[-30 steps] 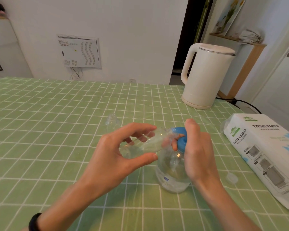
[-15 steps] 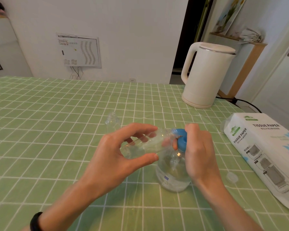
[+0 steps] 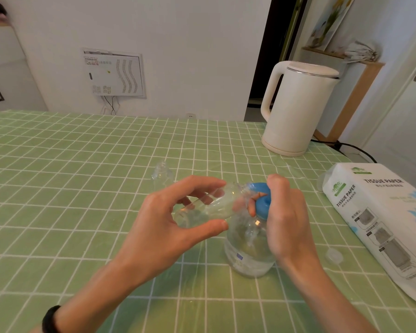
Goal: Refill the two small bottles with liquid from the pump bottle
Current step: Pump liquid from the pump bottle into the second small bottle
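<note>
A clear pump bottle with a blue pump head stands on the green checked tablecloth. My right hand wraps over the pump head, thumb under it. My left hand holds a small clear bottle tilted almost flat, pinched between thumb and fingers, with its mouth at the pump's nozzle. A second small clear bottle stands open and upright on the cloth just behind my left hand.
A small clear cap lies on the cloth to the right of the pump bottle. A pack of tissue paper lies at the right edge. A white electric kettle stands at the back right, its cord trailing off the table.
My right hand has pushed the blue pump head down a little and curled tighter over it. The tilted small bottle stays at the nozzle.
</note>
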### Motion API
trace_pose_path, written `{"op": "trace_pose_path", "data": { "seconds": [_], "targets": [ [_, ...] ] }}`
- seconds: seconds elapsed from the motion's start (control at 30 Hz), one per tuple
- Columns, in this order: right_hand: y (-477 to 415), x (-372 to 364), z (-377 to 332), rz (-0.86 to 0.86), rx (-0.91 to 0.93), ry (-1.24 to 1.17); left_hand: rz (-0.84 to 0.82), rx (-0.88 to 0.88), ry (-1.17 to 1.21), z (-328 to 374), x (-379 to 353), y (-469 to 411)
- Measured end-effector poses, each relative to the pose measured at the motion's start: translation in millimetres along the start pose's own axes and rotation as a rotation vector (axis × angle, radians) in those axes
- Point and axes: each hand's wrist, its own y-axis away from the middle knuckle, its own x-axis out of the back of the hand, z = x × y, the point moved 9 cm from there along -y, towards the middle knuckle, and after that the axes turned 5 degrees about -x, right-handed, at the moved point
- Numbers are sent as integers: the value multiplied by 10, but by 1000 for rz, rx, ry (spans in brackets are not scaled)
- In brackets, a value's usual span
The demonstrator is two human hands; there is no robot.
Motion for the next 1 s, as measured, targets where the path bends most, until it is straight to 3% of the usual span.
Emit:
{"op": "trace_pose_path", "data": {
  "seconds": [1.0],
  "targets": [
    [5,0,7,-11,-12,10,-20,1,-21,-5,-3,-2]
  ]
}}
